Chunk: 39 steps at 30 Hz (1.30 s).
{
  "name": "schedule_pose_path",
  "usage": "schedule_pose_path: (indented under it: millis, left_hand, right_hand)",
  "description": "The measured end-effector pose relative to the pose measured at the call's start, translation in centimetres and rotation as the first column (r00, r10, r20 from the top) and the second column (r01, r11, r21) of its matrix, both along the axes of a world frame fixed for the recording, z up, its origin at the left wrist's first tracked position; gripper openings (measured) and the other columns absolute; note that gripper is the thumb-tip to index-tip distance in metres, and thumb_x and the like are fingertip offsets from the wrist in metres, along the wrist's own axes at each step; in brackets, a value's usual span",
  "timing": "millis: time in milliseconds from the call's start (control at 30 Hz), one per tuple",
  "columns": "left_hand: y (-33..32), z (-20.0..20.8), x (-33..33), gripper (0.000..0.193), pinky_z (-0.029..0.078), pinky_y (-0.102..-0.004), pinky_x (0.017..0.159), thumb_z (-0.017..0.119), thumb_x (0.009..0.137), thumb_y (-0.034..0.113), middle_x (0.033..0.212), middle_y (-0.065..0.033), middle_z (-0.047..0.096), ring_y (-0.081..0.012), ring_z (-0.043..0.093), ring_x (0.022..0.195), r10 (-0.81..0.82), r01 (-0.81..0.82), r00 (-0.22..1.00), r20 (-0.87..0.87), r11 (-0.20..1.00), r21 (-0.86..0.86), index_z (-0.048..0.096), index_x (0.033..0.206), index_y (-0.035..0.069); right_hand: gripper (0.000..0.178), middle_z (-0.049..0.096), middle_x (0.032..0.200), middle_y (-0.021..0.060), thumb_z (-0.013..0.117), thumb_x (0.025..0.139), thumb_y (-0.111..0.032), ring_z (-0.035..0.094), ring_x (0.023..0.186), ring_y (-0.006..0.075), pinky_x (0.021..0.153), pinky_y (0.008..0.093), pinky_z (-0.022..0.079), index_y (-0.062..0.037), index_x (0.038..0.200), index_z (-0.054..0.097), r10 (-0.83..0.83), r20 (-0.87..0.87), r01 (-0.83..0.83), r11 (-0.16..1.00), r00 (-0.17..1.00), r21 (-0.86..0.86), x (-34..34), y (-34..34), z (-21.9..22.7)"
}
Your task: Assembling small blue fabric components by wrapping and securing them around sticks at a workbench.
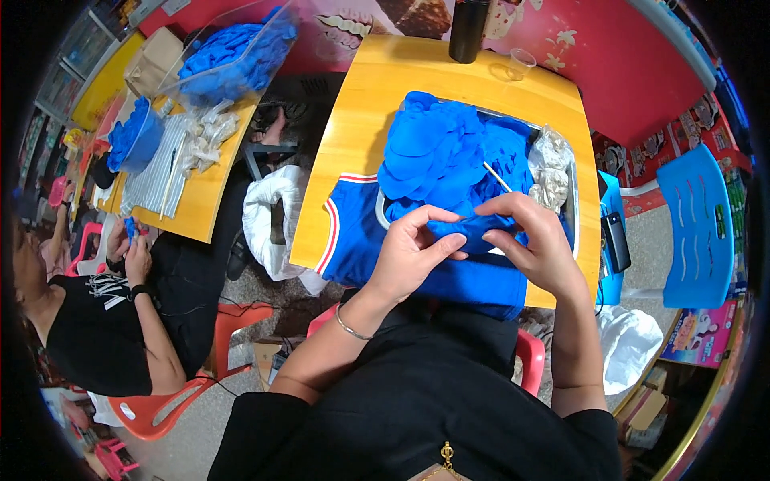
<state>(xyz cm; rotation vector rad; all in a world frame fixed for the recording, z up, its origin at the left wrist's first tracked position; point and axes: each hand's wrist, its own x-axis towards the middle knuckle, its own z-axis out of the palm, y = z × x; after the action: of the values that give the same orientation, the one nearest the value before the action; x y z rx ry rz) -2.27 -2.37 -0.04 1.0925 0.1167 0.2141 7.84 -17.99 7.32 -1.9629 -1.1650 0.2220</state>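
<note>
Both my hands pinch a small blue fabric piece (475,236) above the near part of the table. My left hand (413,252) grips its left end between thumb and fingers; my right hand (536,242) holds its right end. Just beyond them, a loose heap of round blue fabric pieces (433,148) fills a tray with a pale rim (382,212). A thin light stick (496,176) leans on the heap. Clear plastic bags with beige contents (551,164) lie at the tray's right side. Under the tray and my hands spreads a blue sleeveless jersey (351,228) with red-and-white trim.
A black bottle (468,32) and a clear cup (521,62) stand at the table's far edge. To the right are a blue chair (696,228) and a dark phone-like device (616,242). At left, another person works beside a table with a clear bin (172,90) and a blue bowl (149,146).
</note>
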Motion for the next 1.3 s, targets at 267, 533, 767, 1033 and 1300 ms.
schedule_pose_path:
  millis: [267, 533, 767, 1033, 1300]
  left_hand:
    - [0.4, 1.7, -0.9, 0.018, 0.056, -0.0260, 0.070, 0.062, 0.083, -0.001, 0.095, -0.0065, 0.056, -0.0110, 0.060, 0.084, -0.075, 0.071, 0.992, 0.101, 0.997, 0.041, 0.056, 0.100, -0.001]
    - [1.0, 1.5, -1.8, 0.019, 0.055, -0.0242, 0.070, 0.061, 0.083, -0.003, 0.094, -0.0058, 0.056, -0.0102, 0.059, 0.084, -0.166, 0.123, 0.976, 0.141, 0.953, 0.276, 0.056, 0.101, -0.002]
    - [0.7, 1.7, -2.1, 0.021, 0.054, -0.0242, 0.072, 0.061, 0.082, -0.004, 0.095, -0.0057, 0.055, -0.0108, 0.058, 0.087, -0.150, 0.067, 0.974, 0.170, 0.907, 0.416, 0.055, 0.101, -0.001]
    - [0.5, 1.2, -2.3, 0.022, 0.054, -0.0263, 0.076, 0.059, 0.082, -0.006, 0.098, -0.0062, 0.051, -0.0132, 0.057, 0.089, -0.111, 0.037, 0.959, 0.263, 0.962, 0.270, 0.052, 0.102, -0.001]
    - [2.0, 2.4, -2.0, 0.021, 0.050, -0.0295, 0.070, 0.067, 0.075, -0.003, 0.090, -0.0072, 0.058, -0.0180, 0.058, 0.082, -0.212, -0.077, 0.921, 0.326, 0.723, 0.687, 0.060, 0.095, 0.003]
  right_hand:
    - [0.024, 0.060, 0.092, 0.0091, 0.074, 0.067, -0.003, 0.061, 0.085, 0.0244, 0.068, 0.0314, 0.050, -0.0046, 0.087, 0.059, 0.055, 0.061, -0.061, 0.992, 0.997, 0.115, -0.5, -0.8, -0.5]
    - [0.020, 0.059, 0.090, 0.0066, 0.073, 0.069, -0.010, 0.061, 0.083, 0.0242, 0.067, 0.0327, 0.050, -0.0066, 0.082, 0.059, 0.094, 0.236, -0.105, 0.994, 0.967, 0.033, -1.7, -1.3, -0.1]
    - [0.021, 0.059, 0.088, 0.0064, 0.073, 0.068, -0.013, 0.060, 0.082, 0.0243, 0.063, 0.0336, 0.050, -0.0064, 0.081, 0.058, 0.082, 0.252, -0.072, 0.996, 0.964, -0.048, -2.1, -1.8, 0.4]
    - [0.034, 0.062, 0.094, 0.0101, 0.075, 0.067, -0.006, 0.061, 0.085, 0.0262, 0.067, 0.0325, 0.050, -0.0052, 0.092, 0.053, 0.012, 0.204, -0.062, 0.969, 0.979, 0.239, -2.5, -1.8, -2.2]
    - [0.024, 0.056, 0.090, 0.0095, 0.074, 0.065, -0.001, 0.061, 0.083, 0.0253, 0.068, 0.0329, 0.051, -0.0047, 0.083, 0.059, 0.080, 0.129, -0.097, 0.986, 0.988, 0.134, -3.2, -1.7, -1.1]
